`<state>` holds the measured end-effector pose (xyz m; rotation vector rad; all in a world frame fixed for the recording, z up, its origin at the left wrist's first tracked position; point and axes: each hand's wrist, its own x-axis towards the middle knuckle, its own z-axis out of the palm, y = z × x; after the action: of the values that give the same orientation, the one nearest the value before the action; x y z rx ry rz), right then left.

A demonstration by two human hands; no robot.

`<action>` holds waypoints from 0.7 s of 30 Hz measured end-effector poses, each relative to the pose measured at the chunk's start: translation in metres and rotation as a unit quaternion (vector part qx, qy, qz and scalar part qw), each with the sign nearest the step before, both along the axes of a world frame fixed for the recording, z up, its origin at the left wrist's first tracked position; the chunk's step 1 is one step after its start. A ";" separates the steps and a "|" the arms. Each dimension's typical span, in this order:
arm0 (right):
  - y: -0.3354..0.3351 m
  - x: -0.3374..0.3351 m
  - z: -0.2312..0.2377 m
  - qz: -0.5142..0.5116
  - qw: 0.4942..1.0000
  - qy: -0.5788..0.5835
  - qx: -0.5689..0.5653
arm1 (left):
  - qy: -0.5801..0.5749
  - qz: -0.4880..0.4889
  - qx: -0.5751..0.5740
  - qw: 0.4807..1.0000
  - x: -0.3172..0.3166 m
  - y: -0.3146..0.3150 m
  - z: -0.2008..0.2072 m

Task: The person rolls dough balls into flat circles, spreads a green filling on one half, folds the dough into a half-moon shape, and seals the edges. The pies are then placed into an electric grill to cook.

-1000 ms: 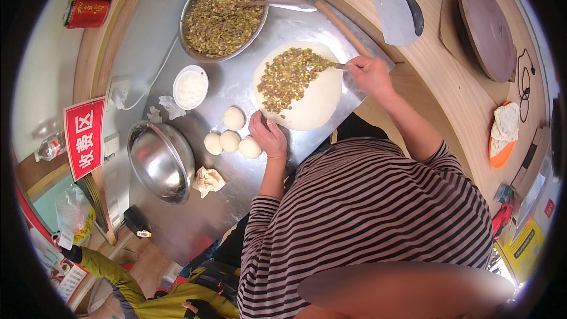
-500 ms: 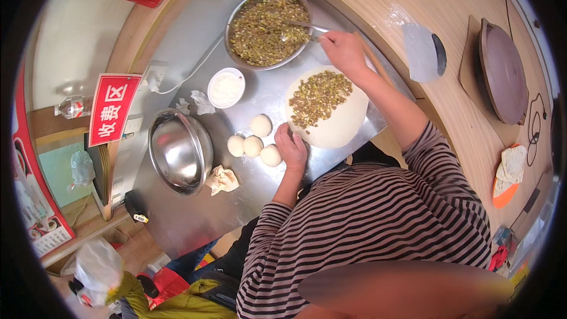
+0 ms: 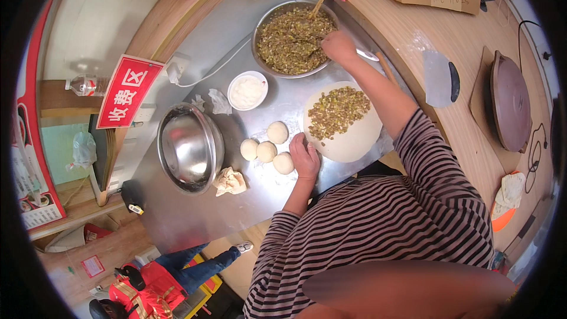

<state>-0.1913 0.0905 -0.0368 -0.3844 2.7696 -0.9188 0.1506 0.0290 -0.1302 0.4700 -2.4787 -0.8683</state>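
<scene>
My right hand (image 3: 339, 46) is closed at the right rim of a metal bowl (image 3: 255, 53) of chopped green-brown filling (image 3: 286, 38). It holds a spoon, whose end is down in the filling and mostly hidden. A wooden stick stands in the bowl's far side. Below my right forearm lies a round, flat dough sheet (image 3: 348, 150), its upper left part covered with a layer of filling (image 3: 338, 111). My left hand (image 3: 305, 158) rests with fingers extended at the sheet's left edge. Just left of it sit several dough balls (image 3: 266, 152).
Left on the metal table (image 3: 177, 218) are a large steel bowl (image 3: 190, 147), a crumpled cloth-like piece (image 3: 230, 182) and a white bowl (image 3: 248, 90) of white contents. A wooden rod (image 3: 387, 68), scraper (image 3: 438, 80) and round pan (image 3: 511, 103) lie right. A person in red (image 3: 147, 289) is lower left.
My right hand has moved from beside the filling bowl to over its right rim, lowering the spoon into the filling. My left hand stays by the dough. The whole view has shifted.
</scene>
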 end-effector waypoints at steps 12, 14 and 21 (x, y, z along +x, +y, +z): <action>0.053 0.034 0.000 0.024 0.987 0.130 -0.088 | 0.000 -0.021 -0.011 1.000 -0.001 0.000 0.002; 0.053 0.041 -0.001 0.014 0.980 0.144 -0.135 | -0.017 -0.017 0.002 1.000 0.000 0.000 0.002; 0.063 0.042 -0.011 -0.066 0.972 0.033 -0.223 | -0.010 -0.022 0.005 1.000 0.000 0.000 0.001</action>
<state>-0.1489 0.1532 -0.0480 -0.3021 2.6526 -1.5964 0.1502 0.0287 -0.1293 0.4322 -2.5131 -0.8977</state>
